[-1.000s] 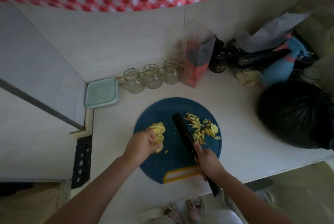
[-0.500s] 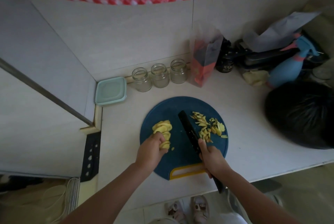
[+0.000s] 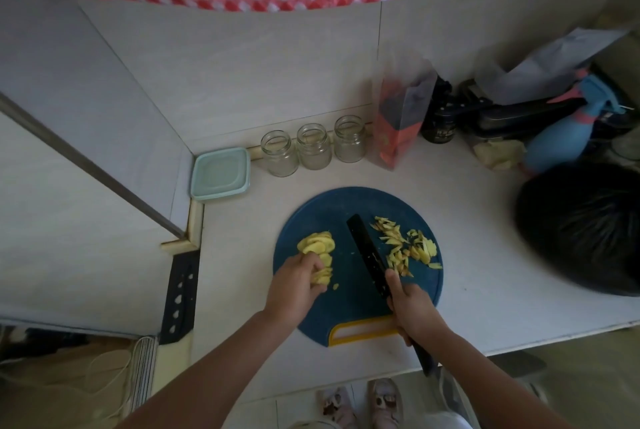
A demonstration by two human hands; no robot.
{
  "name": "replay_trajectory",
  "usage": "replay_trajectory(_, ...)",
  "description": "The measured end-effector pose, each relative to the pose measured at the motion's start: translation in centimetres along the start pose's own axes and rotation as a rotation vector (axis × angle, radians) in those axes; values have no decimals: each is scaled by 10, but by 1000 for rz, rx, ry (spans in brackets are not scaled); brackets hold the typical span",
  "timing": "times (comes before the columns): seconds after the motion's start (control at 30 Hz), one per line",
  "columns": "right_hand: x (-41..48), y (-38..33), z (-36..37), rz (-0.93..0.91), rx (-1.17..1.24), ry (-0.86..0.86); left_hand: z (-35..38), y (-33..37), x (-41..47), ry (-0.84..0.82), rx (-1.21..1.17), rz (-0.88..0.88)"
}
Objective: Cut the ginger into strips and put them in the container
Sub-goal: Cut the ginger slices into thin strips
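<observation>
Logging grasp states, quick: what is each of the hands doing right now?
Left hand: fingers curled on the ginger slices.
Right hand: grips the knife by its handle.

Dim, even indoor light; the pale counter [image 3: 485, 221] reads brightest. The lower edge and a dark mass [image 3: 581, 228] at right fall into shadow. Wide-angle distortion bends straight lines near the borders. Detail is slightly soft throughout.
</observation>
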State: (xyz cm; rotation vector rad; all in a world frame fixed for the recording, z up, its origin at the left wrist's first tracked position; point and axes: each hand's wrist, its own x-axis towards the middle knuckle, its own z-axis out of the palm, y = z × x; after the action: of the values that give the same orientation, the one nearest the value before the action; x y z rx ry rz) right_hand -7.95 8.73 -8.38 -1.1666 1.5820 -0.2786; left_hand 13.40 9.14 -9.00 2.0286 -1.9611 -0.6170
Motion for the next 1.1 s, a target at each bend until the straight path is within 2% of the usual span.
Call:
replay_trajectory(0.1, -1, -2, -1, 6, -12, -11, 0, 3, 1, -104, 14, 18)
replay_trajectory(0.27, -2, -4, -3, -10, -12, -1, -5, 35, 19, -135, -415, -208)
replay_trajectory(0.33, -3, -4, -6, -9, -4, 22, 2, 50, 34, -161, -518, -276)
replay_trajectory(0.43, -3, -3, -11, 1, 2, 47, 16, 65, 50, -100, -616, -389)
replay_trajectory(0.5, -3, -3, -12, -5, -37, 51, 23, 67, 57, -75, -552, -403)
replay_trajectory(0.67, -4, -7, -8, -52, -149, 61, 15, 59, 66, -179, -299, -385)
replay_trajectory(0.83, -10, -13, 9, -20, -71, 94, 18, 59, 62, -37, -286, -255)
replay_trajectory(1.1, -12, -13, -9, 7, -78, 94, 24, 72, 55, -109, 3, -204)
